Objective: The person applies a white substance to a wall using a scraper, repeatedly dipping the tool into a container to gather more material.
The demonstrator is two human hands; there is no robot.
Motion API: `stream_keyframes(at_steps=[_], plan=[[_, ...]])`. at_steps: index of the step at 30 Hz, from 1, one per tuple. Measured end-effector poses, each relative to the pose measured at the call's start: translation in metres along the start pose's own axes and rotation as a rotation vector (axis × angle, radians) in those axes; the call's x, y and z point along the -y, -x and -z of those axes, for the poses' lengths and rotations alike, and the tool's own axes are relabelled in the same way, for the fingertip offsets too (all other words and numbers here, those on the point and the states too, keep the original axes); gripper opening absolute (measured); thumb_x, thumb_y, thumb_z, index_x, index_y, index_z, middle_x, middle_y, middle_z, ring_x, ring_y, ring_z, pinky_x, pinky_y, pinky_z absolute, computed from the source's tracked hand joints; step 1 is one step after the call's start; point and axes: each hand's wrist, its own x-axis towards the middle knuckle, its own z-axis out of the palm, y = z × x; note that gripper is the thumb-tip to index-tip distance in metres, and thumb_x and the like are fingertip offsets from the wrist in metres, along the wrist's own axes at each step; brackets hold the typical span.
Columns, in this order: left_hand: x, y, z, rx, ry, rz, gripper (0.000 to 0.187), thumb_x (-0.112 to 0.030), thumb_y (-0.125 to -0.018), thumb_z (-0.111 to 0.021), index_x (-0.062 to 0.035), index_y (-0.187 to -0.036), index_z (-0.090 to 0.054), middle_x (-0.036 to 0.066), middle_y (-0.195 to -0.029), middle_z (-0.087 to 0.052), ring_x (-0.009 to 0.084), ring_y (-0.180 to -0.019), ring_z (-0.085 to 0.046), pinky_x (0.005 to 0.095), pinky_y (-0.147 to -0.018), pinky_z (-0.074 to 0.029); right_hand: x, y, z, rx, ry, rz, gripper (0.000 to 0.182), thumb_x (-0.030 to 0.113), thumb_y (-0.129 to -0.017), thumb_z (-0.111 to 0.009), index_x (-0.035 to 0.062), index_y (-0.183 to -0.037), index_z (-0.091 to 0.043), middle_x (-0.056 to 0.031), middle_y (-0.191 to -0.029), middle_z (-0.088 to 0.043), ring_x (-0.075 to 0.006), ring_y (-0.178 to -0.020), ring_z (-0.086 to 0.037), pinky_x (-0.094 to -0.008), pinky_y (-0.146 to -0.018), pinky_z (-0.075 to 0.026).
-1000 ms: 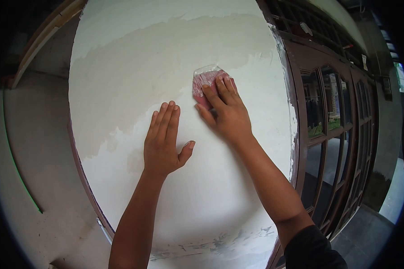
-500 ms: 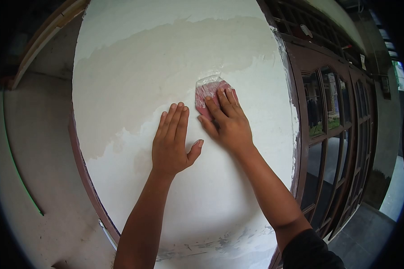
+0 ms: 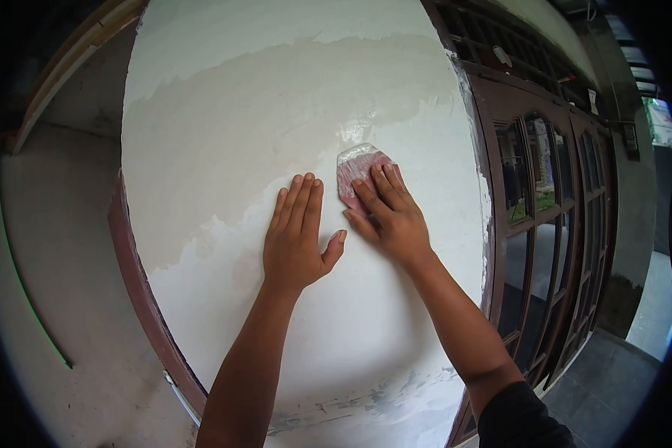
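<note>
My right hand [image 3: 399, 216] presses a reddish putty scraper [image 3: 360, 170] against the white wall [image 3: 336, 313], its fingers laid over the plate and its thumb along the lower edge. White putty coats the scraper's upper end. Just above it, a shiny wet smear of putty [image 3: 356, 127] lies on the wall. To the left, my left hand [image 3: 297, 239] rests flat on the wall, with nothing in it; its fingers point up and its thumb sticks out. A greyish, ragged-edged patch [image 3: 224, 127] spreads over the wall's upper part.
On the right stands a brown door with glass panes [image 3: 541, 194], past the wall's rough, putty-flecked edge. Brown trim [image 3: 145, 276] borders the wall on the left. Beyond it, a thin green line [image 3: 26, 287] runs down a grey surface.
My right hand has drawn the scraper down and slightly right, uncovering more of the wet smear above it. My left hand stays flat and appears a little farther right.
</note>
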Motion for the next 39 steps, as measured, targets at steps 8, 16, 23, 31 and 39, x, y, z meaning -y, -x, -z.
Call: stream_keyframes(at_steps=[8,16,23,31,39], plan=[[0.001,0.001,-0.001,-0.018,0.003,-0.006,0.071,-0.026,-0.089,-0.064,0.0057,-0.148,-0.041,0.023,-0.153,-0.044,0.0378,-0.146,-0.037,0.0540,-0.120,-0.029,-0.017,-0.038,0.000,-0.107,-0.009,-0.053,0.045,0.028,-0.083,-0.081,0.0058,-0.121,-0.070,-0.0283,-0.131,-0.062,-0.0437,-0.129,-0.056,-0.0467,-0.108,-0.047],[-0.001,-0.001,0.000,0.003,-0.001,-0.011,0.072,-0.024,-0.088,-0.064,0.0059,-0.148,-0.040,0.023,-0.153,-0.044,0.0379,-0.147,-0.037,0.0540,-0.120,-0.029,-0.013,0.016,0.018,0.017,-0.001,-0.026,0.046,0.027,-0.080,-0.084,0.0060,-0.119,-0.071,-0.0263,-0.129,-0.063,-0.0409,-0.128,-0.057,-0.0497,-0.113,-0.044],[-0.001,0.001,-0.001,0.030,-0.047,-0.003,0.072,-0.024,-0.088,-0.063,0.0056,-0.149,-0.040,0.022,-0.154,-0.043,0.0374,-0.147,-0.036,0.0539,-0.120,-0.028,-0.020,-0.032,0.011,-0.050,-0.039,-0.007,0.046,0.030,-0.083,-0.082,0.0087,-0.122,-0.070,-0.0257,-0.135,-0.060,-0.0413,-0.132,-0.054,-0.0478,-0.109,-0.046],[-0.002,-0.001,-0.001,0.039,-0.069,0.013,0.071,-0.023,-0.088,-0.062,0.0056,-0.149,-0.040,0.022,-0.154,-0.043,0.0385,-0.147,-0.036,0.0539,-0.120,-0.028,-0.021,-0.005,0.005,0.068,-0.055,0.070,0.045,0.035,-0.087,-0.077,0.0098,-0.123,-0.069,-0.0239,-0.136,-0.060,-0.0390,-0.132,-0.055,-0.0457,-0.109,-0.046],[-0.005,-0.003,0.000,0.035,-0.076,0.047,0.071,-0.021,-0.089,-0.061,0.0059,-0.150,-0.038,0.023,-0.155,-0.042,0.0407,-0.147,-0.036,0.0555,-0.120,-0.025,-0.038,-0.044,0.006,-0.035,-0.148,0.125,0.044,0.035,-0.087,-0.076,0.0092,-0.122,-0.068,-0.0242,-0.132,-0.061,-0.0388,-0.129,-0.056,-0.0484,-0.110,-0.046]])
